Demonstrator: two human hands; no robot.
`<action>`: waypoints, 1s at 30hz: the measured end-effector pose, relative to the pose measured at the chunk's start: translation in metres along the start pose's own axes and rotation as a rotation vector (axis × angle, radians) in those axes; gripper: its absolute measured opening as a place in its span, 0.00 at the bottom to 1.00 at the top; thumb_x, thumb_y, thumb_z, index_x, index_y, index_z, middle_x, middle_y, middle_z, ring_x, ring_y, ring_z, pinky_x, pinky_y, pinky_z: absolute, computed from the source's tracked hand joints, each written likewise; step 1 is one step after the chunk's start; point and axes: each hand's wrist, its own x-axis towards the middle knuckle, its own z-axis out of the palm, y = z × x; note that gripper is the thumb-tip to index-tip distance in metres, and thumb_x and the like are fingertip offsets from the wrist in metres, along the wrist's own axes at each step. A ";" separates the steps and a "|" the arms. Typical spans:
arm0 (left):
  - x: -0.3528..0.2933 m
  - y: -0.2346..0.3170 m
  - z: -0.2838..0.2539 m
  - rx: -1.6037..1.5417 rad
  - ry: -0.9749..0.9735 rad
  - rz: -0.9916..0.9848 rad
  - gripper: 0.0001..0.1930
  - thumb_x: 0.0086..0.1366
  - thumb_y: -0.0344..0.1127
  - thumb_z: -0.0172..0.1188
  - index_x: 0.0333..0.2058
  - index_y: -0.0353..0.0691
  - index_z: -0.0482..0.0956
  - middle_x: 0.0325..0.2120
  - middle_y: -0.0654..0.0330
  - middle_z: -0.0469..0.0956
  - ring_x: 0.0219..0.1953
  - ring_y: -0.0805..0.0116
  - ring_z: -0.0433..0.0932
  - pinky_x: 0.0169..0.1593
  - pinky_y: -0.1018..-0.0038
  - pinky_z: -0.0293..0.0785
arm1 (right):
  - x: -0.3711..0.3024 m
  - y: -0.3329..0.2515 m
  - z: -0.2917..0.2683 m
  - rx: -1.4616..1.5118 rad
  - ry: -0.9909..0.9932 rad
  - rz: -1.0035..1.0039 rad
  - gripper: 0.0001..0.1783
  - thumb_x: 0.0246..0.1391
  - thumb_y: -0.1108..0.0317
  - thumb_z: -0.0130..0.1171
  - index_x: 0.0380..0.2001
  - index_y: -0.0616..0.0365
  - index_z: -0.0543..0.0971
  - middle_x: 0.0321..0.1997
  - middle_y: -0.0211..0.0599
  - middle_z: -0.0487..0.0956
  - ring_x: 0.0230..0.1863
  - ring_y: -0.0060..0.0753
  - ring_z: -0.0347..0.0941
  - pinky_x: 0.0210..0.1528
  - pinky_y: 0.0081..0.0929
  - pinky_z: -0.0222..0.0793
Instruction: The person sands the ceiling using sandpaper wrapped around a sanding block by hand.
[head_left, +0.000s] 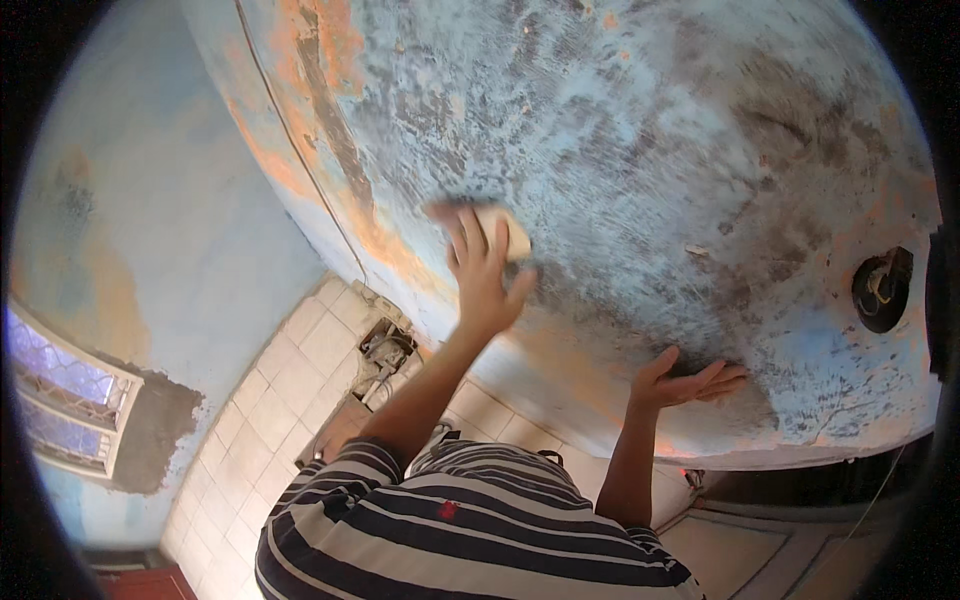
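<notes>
- Cream pad (518, 239) lies against the patchy blue wall (610, 170), left of the middle of the view, partly covered by the person's left hand (487, 275).
- That hand's fingers are laid over the pad and hold it to the wall; they are blurred, and the thumb sticks out to the side, apart from them.
- Right hand (688, 383) is lower and farther right, well apart from the pad, with its palm turned upward, fingers stretched out and thumb spread from them; whether its fingertips touch the wall, I cannot tell.
- Dark, smeared areas mark much of the wall around both hands, and orange patches run along its left side.
- Thin cable (288, 140) runs down that left side.
- Round opening (881, 290) with wires inside is set in the wall at the far right.
- White tiles (270, 400) cover the lower part of the adjoining wall (190, 190), below a window (70, 392) with a lattice grille.
- Striped shirt (470, 530) covers the person's torso.
</notes>
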 end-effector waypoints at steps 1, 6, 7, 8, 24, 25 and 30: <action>-0.037 -0.001 0.016 0.025 -0.083 -0.101 0.43 0.62 0.56 0.62 0.71 0.45 0.58 0.70 0.31 0.46 0.71 0.23 0.40 0.65 0.29 0.37 | -0.003 0.006 0.000 0.042 0.027 -0.091 0.45 0.66 0.40 0.48 0.72 0.63 0.54 0.78 0.65 0.37 0.78 0.73 0.30 0.69 0.75 0.25; -0.049 0.001 0.018 0.082 -0.240 -0.216 0.44 0.61 0.50 0.63 0.71 0.41 0.55 0.72 0.34 0.42 0.74 0.29 0.34 0.67 0.33 0.38 | -0.002 0.004 -0.004 0.123 -0.026 -0.053 0.43 0.68 0.45 0.47 0.73 0.64 0.49 0.79 0.61 0.42 0.79 0.64 0.29 0.72 0.66 0.20; -0.024 -0.003 0.010 0.041 -0.113 -0.149 0.44 0.62 0.51 0.63 0.71 0.41 0.55 0.73 0.36 0.42 0.74 0.28 0.34 0.68 0.34 0.37 | 0.001 0.003 -0.006 0.142 -0.039 -0.097 0.41 0.70 0.50 0.47 0.73 0.63 0.46 0.79 0.55 0.43 0.81 0.56 0.28 0.74 0.59 0.17; 0.011 0.001 -0.005 0.064 -0.028 -0.042 0.44 0.62 0.52 0.63 0.72 0.42 0.55 0.73 0.36 0.42 0.74 0.28 0.34 0.68 0.35 0.36 | 0.000 0.005 -0.007 0.152 -0.055 -0.106 0.41 0.70 0.50 0.47 0.73 0.63 0.46 0.79 0.55 0.43 0.81 0.56 0.28 0.74 0.59 0.17; -0.067 0.007 0.019 0.063 -0.226 -0.186 0.47 0.63 0.63 0.59 0.73 0.49 0.52 0.71 0.39 0.52 0.73 0.30 0.42 0.63 0.25 0.36 | -0.009 0.017 -0.008 0.283 -0.084 -0.272 0.38 0.67 0.53 0.51 0.70 0.65 0.54 0.74 0.59 0.57 0.79 0.65 0.32 0.74 0.59 0.16; -0.027 0.021 0.011 0.052 -0.111 -0.062 0.46 0.63 0.63 0.59 0.72 0.48 0.54 0.70 0.38 0.52 0.72 0.30 0.42 0.63 0.26 0.37 | -0.009 0.019 -0.014 0.251 -0.116 -0.194 0.38 0.67 0.52 0.51 0.70 0.65 0.54 0.74 0.59 0.57 0.79 0.65 0.32 0.74 0.60 0.16; 0.098 0.063 -0.044 0.118 0.123 0.216 0.44 0.62 0.64 0.59 0.70 0.45 0.60 0.72 0.36 0.47 0.72 0.26 0.41 0.65 0.31 0.37 | -0.017 0.018 -0.006 0.244 -0.073 -0.203 0.39 0.67 0.52 0.52 0.70 0.65 0.54 0.75 0.58 0.56 0.79 0.64 0.33 0.74 0.62 0.18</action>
